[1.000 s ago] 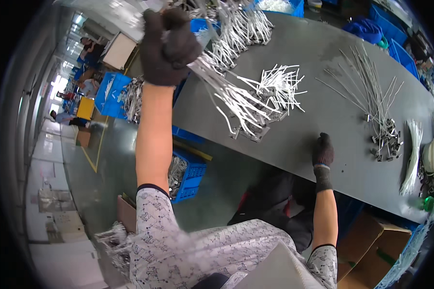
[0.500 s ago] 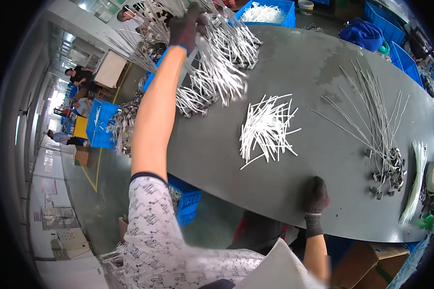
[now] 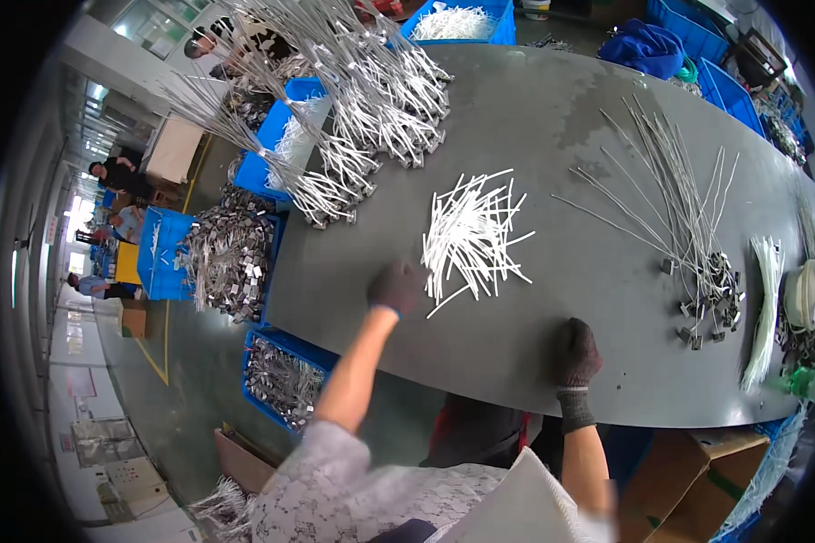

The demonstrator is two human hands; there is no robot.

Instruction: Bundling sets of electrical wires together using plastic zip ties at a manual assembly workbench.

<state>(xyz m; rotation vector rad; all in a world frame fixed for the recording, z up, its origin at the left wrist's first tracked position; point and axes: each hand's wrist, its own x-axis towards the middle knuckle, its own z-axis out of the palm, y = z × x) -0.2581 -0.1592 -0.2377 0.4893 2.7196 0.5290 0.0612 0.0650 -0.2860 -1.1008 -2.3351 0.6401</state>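
Note:
My left hand (image 3: 397, 288), in a dark glove, is over the table just left of a loose pile of short white tubes (image 3: 475, 235); motion smears its fingers. My right hand (image 3: 578, 353), also gloved, rests as a closed fist near the table's front edge. What it may hold is hidden. At the table's far left lie bundles of thin grey wires with white sleeves (image 3: 380, 100) and small dark ends. On the right, more thin wires (image 3: 675, 190) fan out from a cluster of small dark blocks (image 3: 711, 294).
A white strand bundle (image 3: 765, 308), a tape roll (image 3: 803, 299) and a green bottle (image 3: 810, 385) are at the right edge. Blue crates (image 3: 264, 398) full of parts stand left of the table. A cardboard box (image 3: 688, 480) is below it. Other people are in the background.
My left hand has come back from the far-left wire bundles toward the white tube pile, leaving the bundles on the table. My right fist stays near the front edge. The view has shifted slightly.

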